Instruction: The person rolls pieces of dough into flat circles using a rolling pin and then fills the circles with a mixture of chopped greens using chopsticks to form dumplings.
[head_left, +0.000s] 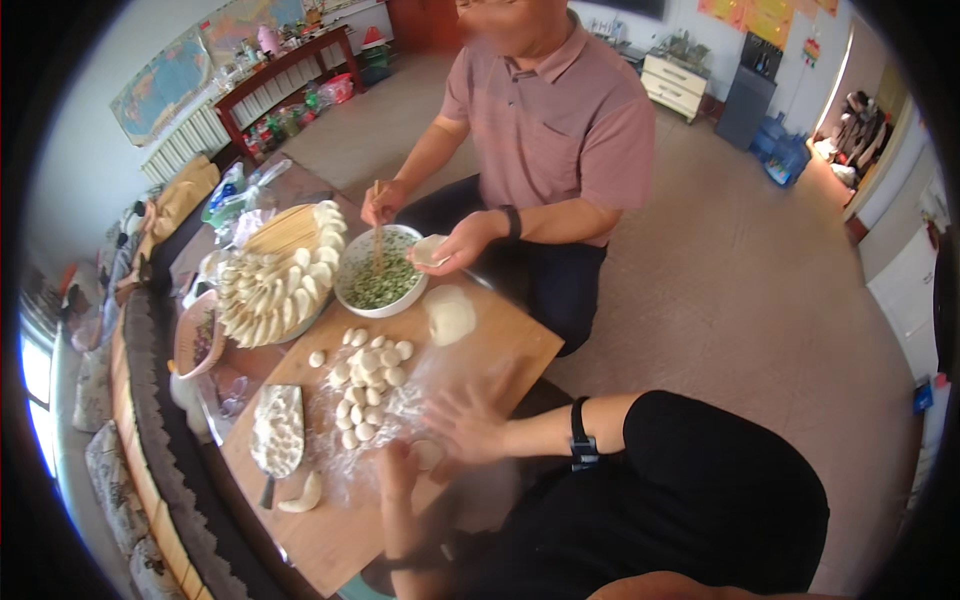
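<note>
My left hand (396, 466) is low over the wooden board (345, 532), its fingers beside a flattened round of dough (427, 454); whether it grips the dough is unclear. Blurred and with fingers spread, my right hand (466, 424) is just above and right of that round. A heap of small dough pieces (371, 375) lies on floured plastic film beyond my left hand. Left of it are a metal scoop of flour (279, 435) and a curved piece of dough (303, 495). Thin wrappers (450, 315) lie near the board's far edge.
Across the board, another person (540, 135) holds chopsticks in a white bowl of green filling (381, 274) and a wrapper in the other hand. A round tray of dumplings (281, 281) stands at the left, beside a pink basket (196, 337).
</note>
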